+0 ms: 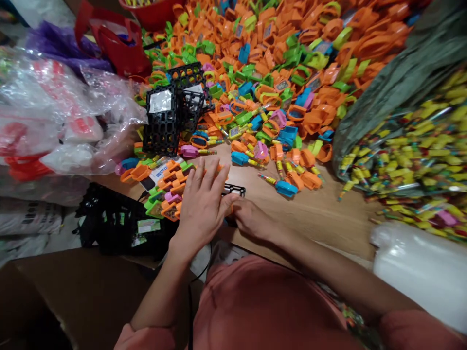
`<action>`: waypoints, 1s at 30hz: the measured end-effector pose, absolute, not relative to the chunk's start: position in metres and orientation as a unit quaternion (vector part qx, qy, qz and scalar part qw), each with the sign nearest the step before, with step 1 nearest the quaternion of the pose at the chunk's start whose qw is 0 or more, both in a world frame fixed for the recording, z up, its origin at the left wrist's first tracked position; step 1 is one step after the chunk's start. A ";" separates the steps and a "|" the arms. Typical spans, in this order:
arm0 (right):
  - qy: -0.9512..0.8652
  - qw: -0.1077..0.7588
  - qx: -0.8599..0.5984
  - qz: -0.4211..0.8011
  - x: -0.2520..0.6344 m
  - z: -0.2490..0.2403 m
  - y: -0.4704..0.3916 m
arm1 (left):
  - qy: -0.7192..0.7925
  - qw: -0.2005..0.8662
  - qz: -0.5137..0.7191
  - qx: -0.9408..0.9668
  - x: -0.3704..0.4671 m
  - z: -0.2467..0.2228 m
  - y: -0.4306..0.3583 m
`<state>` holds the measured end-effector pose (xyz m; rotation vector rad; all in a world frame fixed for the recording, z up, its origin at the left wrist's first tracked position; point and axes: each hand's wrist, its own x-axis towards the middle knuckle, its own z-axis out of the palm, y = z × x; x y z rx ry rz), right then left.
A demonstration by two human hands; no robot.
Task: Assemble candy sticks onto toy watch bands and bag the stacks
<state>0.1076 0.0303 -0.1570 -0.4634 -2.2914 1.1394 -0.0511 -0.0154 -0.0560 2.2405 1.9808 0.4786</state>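
Note:
My left hand (202, 201) lies flat with its fingers stretched out over a block of orange, green and pink watch-like plastic toys (173, 187) set close together. My right hand (250, 218) is closed at the near right end of this block, around the edge of a black plastic tray (235, 189). Most of that tray is hidden under my hands and the toys. Just beyond my fingers, loose toys with thin yellow tubes of coloured sweets lie on the wooden table (284, 218); one of them is a blue toy (285, 188).
A large heap of mostly orange toys (262, 63) covers the back. Black lattice trays (162, 131) stand at its left edge. A green sack (386, 92) of yellow sweet tubes (412, 155) is at right, clear plastic bags (73, 112) at left, and a cardboard box (91, 291) below.

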 end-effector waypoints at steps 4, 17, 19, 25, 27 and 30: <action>-0.894 0.199 -0.169 0.365 0.135 -0.122 0.073 | 0.645 0.036 0.149 0.749 -0.055 -0.057 -0.016; -0.931 0.103 -0.172 0.304 0.205 -0.119 0.134 | 0.655 0.061 0.152 0.738 -0.057 -0.056 -0.019; -0.892 0.148 -0.201 0.377 0.194 -0.118 0.116 | 0.655 0.064 0.152 0.737 -0.056 -0.055 -0.020; -0.739 0.242 -0.257 0.574 0.140 -0.129 0.065 | 0.652 0.059 0.157 0.740 -0.057 -0.057 -0.019; -0.726 0.253 -0.245 0.591 0.125 -0.136 0.057 | 0.648 0.056 0.163 0.742 -0.057 -0.059 -0.018; -0.760 0.247 -0.224 0.558 0.115 -0.147 0.055 | 0.644 0.057 0.167 0.744 -0.058 -0.061 -0.019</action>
